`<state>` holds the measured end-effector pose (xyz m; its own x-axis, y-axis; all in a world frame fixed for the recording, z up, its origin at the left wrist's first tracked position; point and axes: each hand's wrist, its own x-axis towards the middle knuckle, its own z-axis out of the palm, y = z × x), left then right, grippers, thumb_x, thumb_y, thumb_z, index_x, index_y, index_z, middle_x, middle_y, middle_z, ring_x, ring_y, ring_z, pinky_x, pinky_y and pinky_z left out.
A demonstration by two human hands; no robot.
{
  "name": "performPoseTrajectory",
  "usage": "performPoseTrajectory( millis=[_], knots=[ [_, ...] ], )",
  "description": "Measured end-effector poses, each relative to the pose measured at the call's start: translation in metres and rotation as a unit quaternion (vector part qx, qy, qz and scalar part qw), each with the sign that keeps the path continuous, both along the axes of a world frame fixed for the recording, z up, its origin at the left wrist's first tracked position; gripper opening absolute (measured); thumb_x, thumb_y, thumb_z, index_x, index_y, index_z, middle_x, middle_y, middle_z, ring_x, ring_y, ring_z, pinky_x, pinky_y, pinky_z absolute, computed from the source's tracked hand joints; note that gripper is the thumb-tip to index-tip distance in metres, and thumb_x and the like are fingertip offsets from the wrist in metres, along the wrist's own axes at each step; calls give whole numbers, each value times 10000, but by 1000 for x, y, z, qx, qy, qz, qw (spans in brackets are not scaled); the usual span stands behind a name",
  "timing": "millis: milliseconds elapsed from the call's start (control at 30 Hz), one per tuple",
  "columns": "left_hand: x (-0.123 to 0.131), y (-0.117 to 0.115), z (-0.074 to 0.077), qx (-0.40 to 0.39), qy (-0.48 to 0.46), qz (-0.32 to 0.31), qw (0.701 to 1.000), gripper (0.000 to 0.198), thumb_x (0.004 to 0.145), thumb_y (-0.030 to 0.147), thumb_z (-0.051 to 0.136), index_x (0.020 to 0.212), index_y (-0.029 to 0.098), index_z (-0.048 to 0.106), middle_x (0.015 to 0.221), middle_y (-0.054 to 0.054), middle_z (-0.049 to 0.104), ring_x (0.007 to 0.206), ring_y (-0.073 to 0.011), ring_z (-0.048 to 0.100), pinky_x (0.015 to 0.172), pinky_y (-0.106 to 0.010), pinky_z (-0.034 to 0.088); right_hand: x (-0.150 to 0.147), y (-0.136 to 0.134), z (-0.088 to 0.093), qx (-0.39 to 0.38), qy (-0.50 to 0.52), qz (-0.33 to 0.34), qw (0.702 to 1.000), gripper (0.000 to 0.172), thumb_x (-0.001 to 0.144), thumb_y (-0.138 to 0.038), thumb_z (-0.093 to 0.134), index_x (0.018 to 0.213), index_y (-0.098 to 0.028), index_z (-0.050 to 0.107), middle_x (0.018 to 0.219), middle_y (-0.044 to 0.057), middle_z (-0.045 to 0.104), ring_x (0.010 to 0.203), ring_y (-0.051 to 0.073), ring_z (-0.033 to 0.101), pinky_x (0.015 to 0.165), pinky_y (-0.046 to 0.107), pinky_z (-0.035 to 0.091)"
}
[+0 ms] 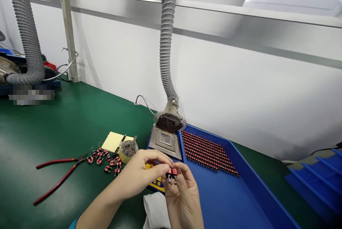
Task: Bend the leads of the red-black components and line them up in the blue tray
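Both hands meet in front of me around a small red-and-black coil component point(172, 172) with metal legs pointing down. My left hand point(145, 170) pinches it from the left, thumb and forefinger closed at its top. From the right, the thumb and fingers of my right hand point(184, 189) are closed on it too. Just behind the hands stands a solder pot point(153, 143) with a square silvery surface and a yellow button panel point(157, 184), partly covered by my hands. Several loose coil components point(99, 160) lie on the green table to the left.
A blue tray point(221, 200) on the right holds rows of coil components point(208, 150). Red-handled pliers point(60, 172), a yellow notepad point(110, 141), a pen and a small bowl point(128, 150) lie left. A fume hood point(170, 118) hangs over the pot; white cloth point(156, 211) lies below.
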<state>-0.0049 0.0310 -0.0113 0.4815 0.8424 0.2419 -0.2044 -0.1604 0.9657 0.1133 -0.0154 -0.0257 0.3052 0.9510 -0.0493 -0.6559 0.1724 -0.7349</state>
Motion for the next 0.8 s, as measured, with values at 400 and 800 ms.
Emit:
performPoseTrajectory(
  millis=[400,800],
  knots=[
    [-1,2,-6,455,215,210,838,281,948,116,369,807,148,609,761,-67,682,688,-190,597,650,-308,438,11,8,-19,20,-62,29,997,186,646,-281,864,688,-209,697,741,-23,652,673,85,614,639,174,527],
    [-16,12,-3,205,130,265,933,231,941,282,488,928,149,677,893,-89,713,830,-217,655,723,-312,496,11,3,-9,18,13,53,998,221,625,-276,877,677,-216,671,806,-37,661,669,82,651,639,171,532]
  ],
)
